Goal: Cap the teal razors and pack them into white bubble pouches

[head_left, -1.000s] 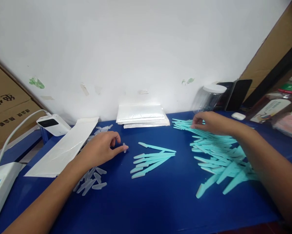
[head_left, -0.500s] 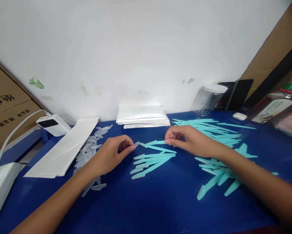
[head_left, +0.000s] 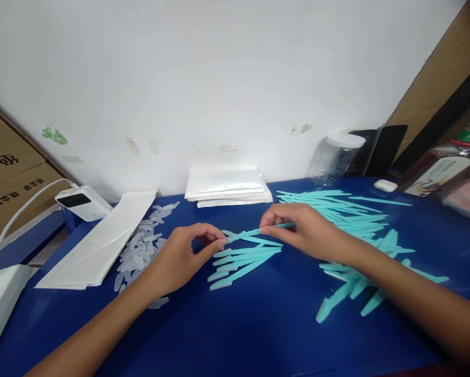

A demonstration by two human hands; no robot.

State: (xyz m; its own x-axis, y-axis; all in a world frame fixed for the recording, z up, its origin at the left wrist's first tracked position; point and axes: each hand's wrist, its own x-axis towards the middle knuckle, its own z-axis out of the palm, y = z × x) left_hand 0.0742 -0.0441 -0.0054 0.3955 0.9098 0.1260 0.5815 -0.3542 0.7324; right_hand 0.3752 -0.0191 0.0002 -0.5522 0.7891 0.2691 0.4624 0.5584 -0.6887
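Observation:
My right hand pinches the handle of a turquoise eyebrow razor, its blade end pointing left. My left hand is closed in a pinch on a small clear blade cap, which is up against the razor's blade end; how far the cap covers the blade I cannot tell. Under and in front of them, several razors lie fanned out with blade ends to the left. Loose clear caps are heaped beside my left forearm. More turquoise razors spread behind my right hand, and another group lies partly beneath my right forearm.
A stack of white packets rests against the wall, and a white sleeve lies left on the blue table. A white device with a cable, a lidded clear jar, phones and a bottle stand around.
My hands have come together: the cap in my left hand has moved right to the razor's blade end. The razor in my right hand has shifted slightly left.

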